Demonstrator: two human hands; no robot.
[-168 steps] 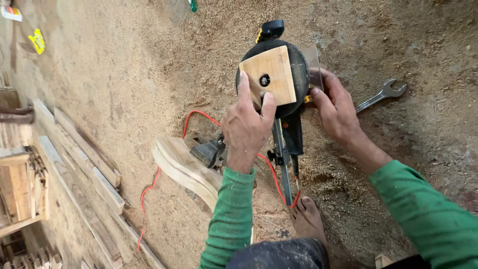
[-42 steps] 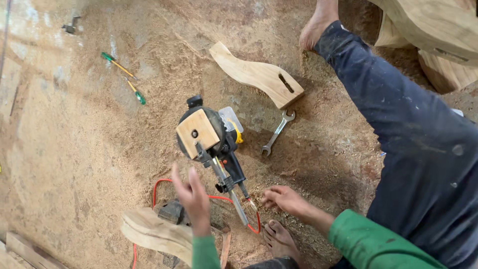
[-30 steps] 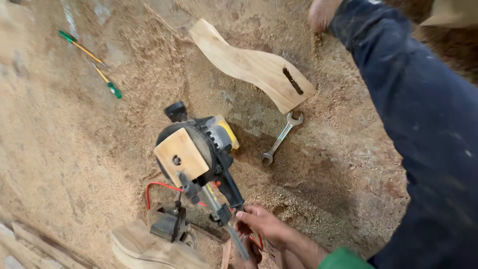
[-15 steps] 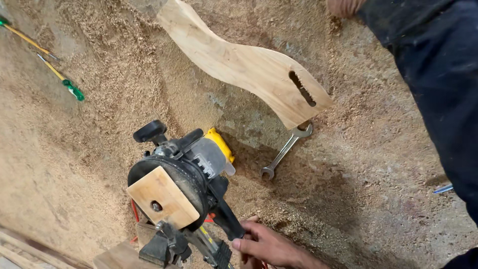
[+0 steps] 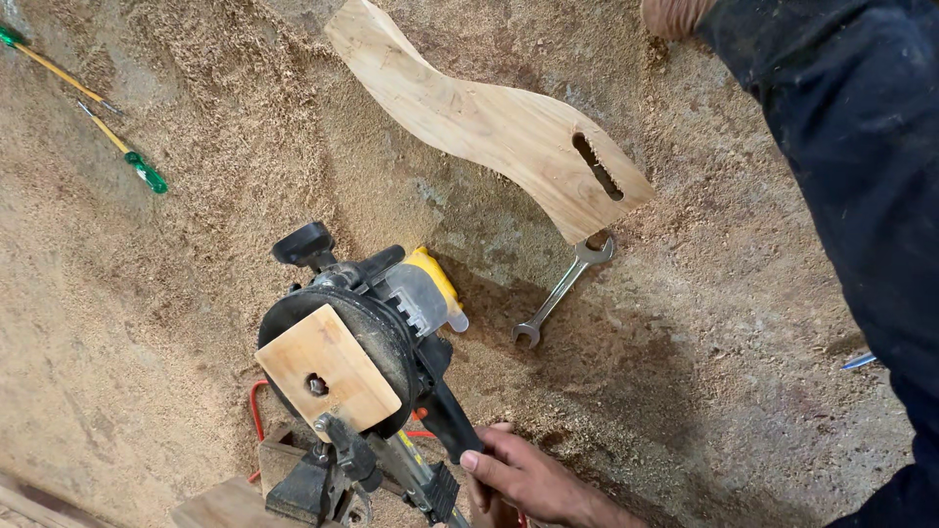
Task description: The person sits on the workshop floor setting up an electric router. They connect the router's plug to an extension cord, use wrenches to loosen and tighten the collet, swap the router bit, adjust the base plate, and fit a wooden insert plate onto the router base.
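1. One hand (image 5: 523, 479) in view at bottom centre, coming up from the lower edge; looks like the right hand, can't be fully sure.
2. Its fingers (image 5: 484, 460) are curled onto the black handle (image 5: 445, 420) of the power tool (image 5: 357, 347); thumb side lies against the handle. How firm the hold is can't be told, palm partly hidden.
3. Left hand not visible.
4. Power tool sits lower left of centre on the sawdust floor (image 5: 196, 244): round black housing, square wooden block (image 5: 328, 370) with a hole fixed on its face, black knob (image 5: 303, 244) at top, yellow and grey motor part (image 5: 430, 293) on the right side.
5. Below the tool, a black clamp-like base (image 5: 308, 484) and a wood piece (image 5: 220, 504) at the bottom edge, cut off by the frame.
6. Red cable (image 5: 256, 416) shows just left of the tool base.
7. Steel wrench (image 5: 565, 290) lies just right of the tool, apart from it, its upper end touching or just under the curved wooden plank (image 5: 479, 122).
8. Plank lies at upper centre, wavy outline, slot cut near its lower right end.
9. Two green-handled screwdrivers (image 5: 122, 152) at upper left, well apart from the tool.
10. Another person's dark blue trouser leg (image 5: 861, 166) fills the right side, with a foot (image 5: 675, 15) at the top edge.
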